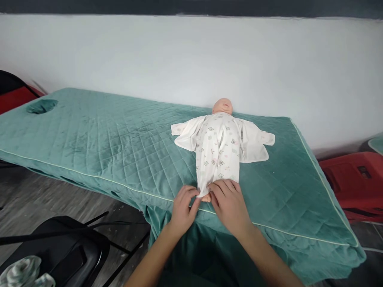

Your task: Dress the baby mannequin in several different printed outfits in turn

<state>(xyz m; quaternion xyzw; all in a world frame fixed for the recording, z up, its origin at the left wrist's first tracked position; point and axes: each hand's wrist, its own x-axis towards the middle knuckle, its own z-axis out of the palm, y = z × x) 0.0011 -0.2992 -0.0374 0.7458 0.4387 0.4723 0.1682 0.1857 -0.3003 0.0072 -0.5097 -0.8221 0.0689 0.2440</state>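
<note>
A baby doll (223,106) lies on its back on a teal quilted massage bed (119,139), head toward the wall. It wears a white printed onesie (220,149) with sleeves spread out to both sides. My left hand (183,209) pinches the left trouser cuff of the onesie near the doll's foot. My right hand (229,201) lies over the right cuff at the bed's near edge, fingers together and pressing on the cloth.
A face hole (41,106) sits at the bed's far left end. A black chair (60,251) with a crumpled cloth (24,273) stands at lower left. Red seats are at right (353,185) and far left (14,97). A white wall runs behind.
</note>
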